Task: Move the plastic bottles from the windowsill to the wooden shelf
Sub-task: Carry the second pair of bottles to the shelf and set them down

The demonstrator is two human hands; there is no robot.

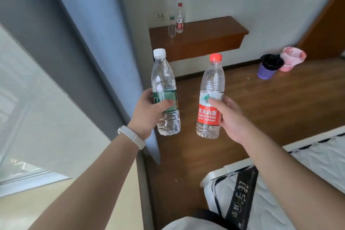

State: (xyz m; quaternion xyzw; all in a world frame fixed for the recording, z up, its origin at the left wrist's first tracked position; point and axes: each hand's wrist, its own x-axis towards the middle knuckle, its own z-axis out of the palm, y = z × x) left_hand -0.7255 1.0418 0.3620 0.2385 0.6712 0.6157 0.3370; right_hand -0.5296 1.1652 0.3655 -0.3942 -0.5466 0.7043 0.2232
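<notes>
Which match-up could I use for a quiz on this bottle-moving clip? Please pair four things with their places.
Things:
1. clear plastic bottle with white cap and green label
2. clear plastic bottle with red cap and red label
3. two clear plastic bottles standing side by side
4. purple mesh wastebasket with black liner

Places:
A. on the brown wooden floor
B. in the right hand
C. on the wall-mounted wooden shelf
D. in the left hand

Pairs: 1-D, 2-B, 3-C, 4-A
</notes>
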